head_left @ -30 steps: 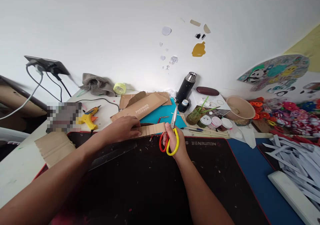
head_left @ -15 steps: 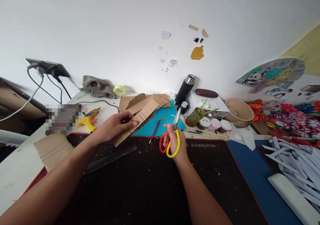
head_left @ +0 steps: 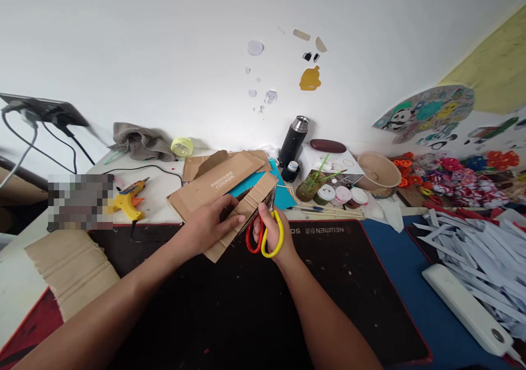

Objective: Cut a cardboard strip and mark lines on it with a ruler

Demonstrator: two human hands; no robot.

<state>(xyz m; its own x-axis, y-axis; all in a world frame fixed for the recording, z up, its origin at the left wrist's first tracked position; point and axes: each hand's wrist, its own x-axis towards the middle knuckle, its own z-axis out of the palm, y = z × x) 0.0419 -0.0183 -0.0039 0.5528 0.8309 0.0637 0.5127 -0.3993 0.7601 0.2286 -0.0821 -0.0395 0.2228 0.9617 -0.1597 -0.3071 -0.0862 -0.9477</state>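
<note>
Your left grip (head_left: 211, 223) is clamped on one cardboard strip (head_left: 255, 194), slanting away toward your right grip (head_left: 286, 245). That one is wrapped around the handles of one pair of scissors (head_left: 280, 230), its blades beside the strip's far end; you cannot tell whether they straddle it. Beyond your right grip stand one flask (head_left: 292, 142) and, farther right, three jars (head_left: 325, 194) and one bowl (head_left: 377, 175). Left of your left grip lies one glue gun (head_left: 130, 208). Beneath both, one black mat (head_left: 329, 309) covers part of the white bench (head_left: 18, 299). Ahead of your grips rises a white wall (head_left: 164, 52) bearing cutouts (head_left: 310, 79).
</note>
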